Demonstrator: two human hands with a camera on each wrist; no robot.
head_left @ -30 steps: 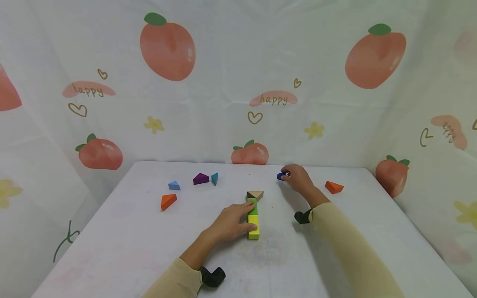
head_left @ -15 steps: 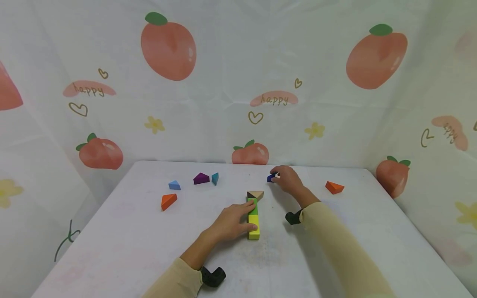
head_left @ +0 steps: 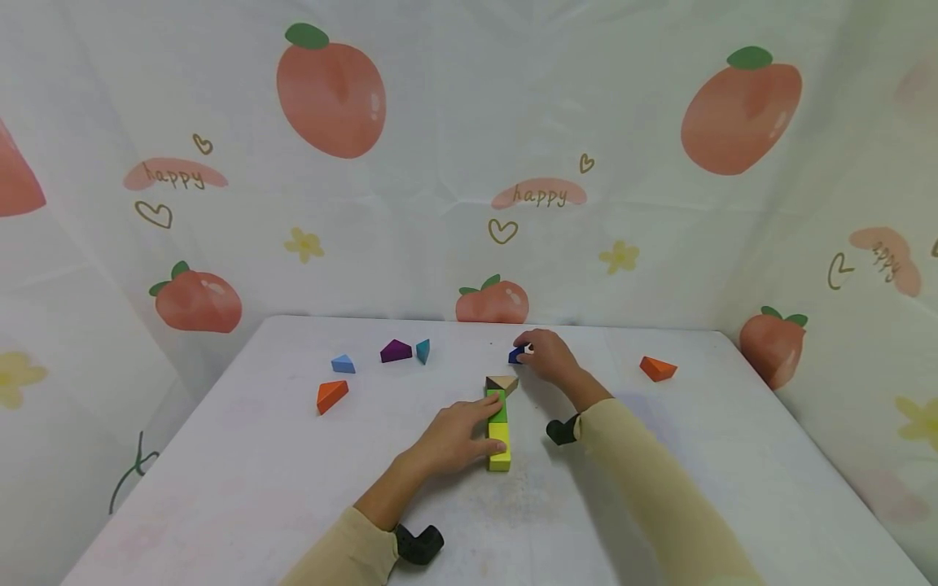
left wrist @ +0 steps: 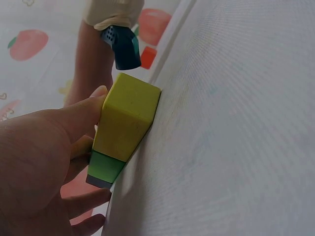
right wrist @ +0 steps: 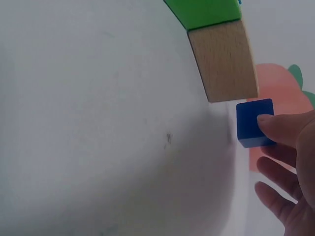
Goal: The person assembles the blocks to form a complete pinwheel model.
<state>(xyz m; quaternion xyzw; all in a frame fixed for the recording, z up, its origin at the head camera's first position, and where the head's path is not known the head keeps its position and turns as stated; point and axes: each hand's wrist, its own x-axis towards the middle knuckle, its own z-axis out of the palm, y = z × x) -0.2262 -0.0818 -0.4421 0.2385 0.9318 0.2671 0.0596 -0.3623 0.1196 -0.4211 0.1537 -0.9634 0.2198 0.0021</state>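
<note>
In the head view a yellow block [head_left: 498,460], a green block [head_left: 498,408] and a bare-wood triangular block [head_left: 502,383] stand end to end in a row. My left hand [head_left: 456,438] rests on this row, thumb on the yellow block and fingers reaching over the green one. The left wrist view shows the thumb against the yellow block [left wrist: 129,110], the other fingers stretched alongside. My right hand [head_left: 551,356] pinches a small dark blue block [head_left: 516,356] beyond the row's far end. In the right wrist view that blue block [right wrist: 253,120] is close beside the wooden block [right wrist: 224,61].
On the white table's left lie a light blue triangular block [head_left: 343,365], an orange one [head_left: 332,396], a purple one [head_left: 396,351] and a teal one [head_left: 422,352]. Another orange block [head_left: 657,369] lies right of the right arm. A printed curtain hangs behind.
My right hand has moved left with the blue block, from the right side to near the wooden block. The left hand and the row have stayed in place.
</note>
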